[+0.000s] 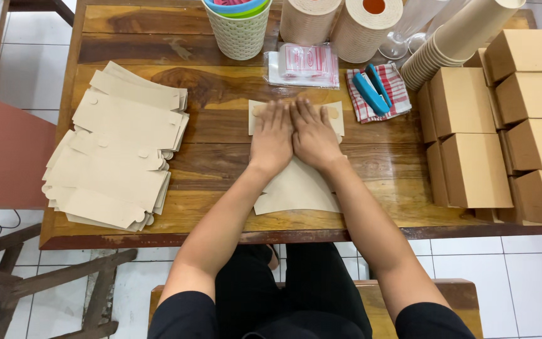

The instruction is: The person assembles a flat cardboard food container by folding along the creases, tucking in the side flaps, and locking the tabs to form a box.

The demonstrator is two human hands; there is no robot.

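Seen from above, a person sits at a wooden table [221, 135] with both arms stretched forward. The left hand [271, 139] and right hand [313, 138] lie side by side, thumbs touching, fingers straight and flat, gripping nothing, pressing down on a flat cardboard box blank [296, 191]. The blank lies straight ahead of the person at the table's middle, its long axis running from near to far; both hands rest on its far half, neither closer than the other. Its far flaps show just beyond the fingertips, but the hands and wrists hide its centre, so any fold line there cannot be made out. To the left, well apart, sits a loose stack of flat blanks [117, 147]. To the right, folded brown boxes [472, 166] stand in rows, partly cut off by the frame edge. At the far edge are a woven basket [241, 34], two paper rolls [340, 22], stacked paper cups [456, 41], a plastic packet [302, 64], and what looks like a blue stapler [371, 91] on a checked cloth [398, 94].
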